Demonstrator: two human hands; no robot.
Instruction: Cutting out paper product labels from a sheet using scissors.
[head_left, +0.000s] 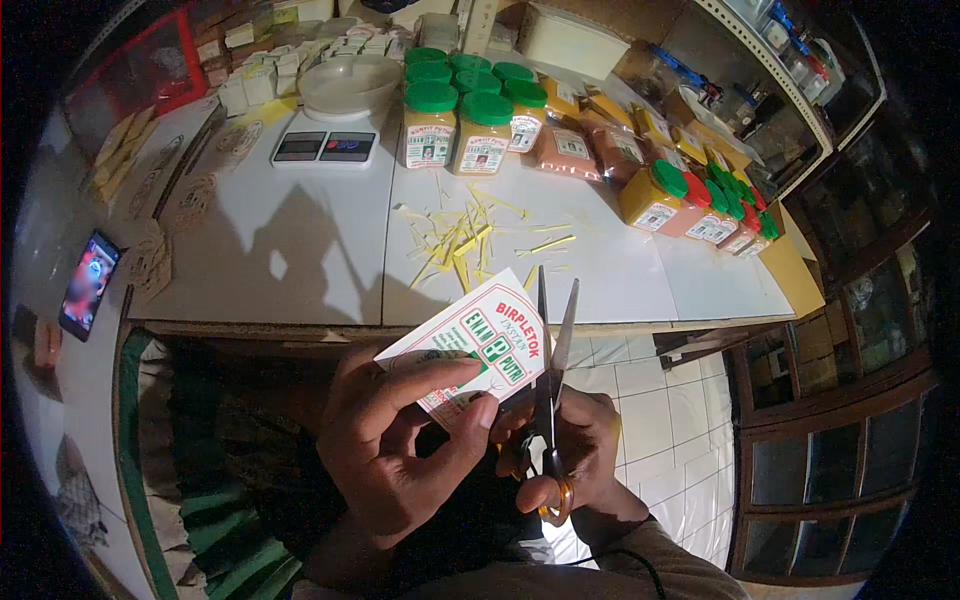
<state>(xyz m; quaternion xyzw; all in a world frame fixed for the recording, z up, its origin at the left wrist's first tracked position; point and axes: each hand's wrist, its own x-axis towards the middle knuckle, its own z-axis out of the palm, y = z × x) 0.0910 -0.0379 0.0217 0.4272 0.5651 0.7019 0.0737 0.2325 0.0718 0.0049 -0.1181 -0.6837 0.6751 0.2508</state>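
Note:
Between the thumb and fingers of my left hand (416, 427) is a white printed paper label (491, 330) with red and green print, tilted upward to the right. My right hand (577, 442) grips a pair of scissors (553, 375) by its amber handle loops. The scissor blades point up and stand apart, close by the label's right edge. Beyond the label, thin yellow and white paper trimmings (469, 240) lie scattered on the white table (600, 285).
A kitchen scale (324, 148) with a bowl stands behind, beside green-lidded jars (430, 127). Filled plastic packets (566, 154) and more jars (652, 196) line the right side. A phone (90, 285) lies at the left; stacks of small white papers (259, 82) sit at the back left.

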